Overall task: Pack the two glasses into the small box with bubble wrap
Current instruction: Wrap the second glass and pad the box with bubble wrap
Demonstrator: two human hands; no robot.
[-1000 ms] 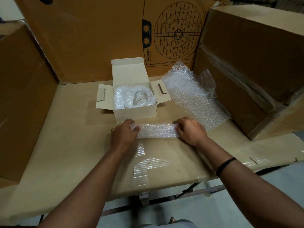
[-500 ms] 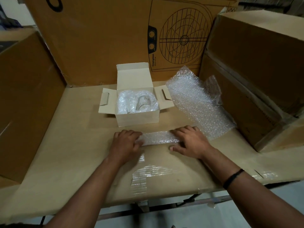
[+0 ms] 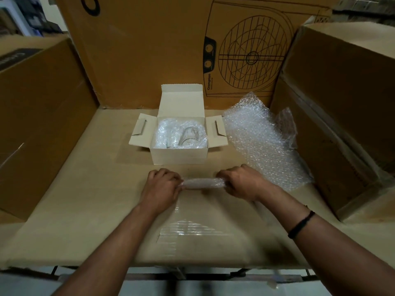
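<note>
Brown cartons (image 3: 42, 124) around table (image 3: 85, 189); bubble wrap (image 3: 260, 142) beside box (image 3: 179, 155)

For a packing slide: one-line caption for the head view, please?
Left hand and right hand grip the ends of a bubble-wrap roll before the open small box, a glass nestled inside.

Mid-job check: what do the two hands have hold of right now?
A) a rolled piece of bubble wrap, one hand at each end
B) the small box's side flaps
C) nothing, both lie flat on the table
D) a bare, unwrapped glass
A: the left hand and the right hand each grip one end of the bubble wrap roll, just in front of the small box.
</note>
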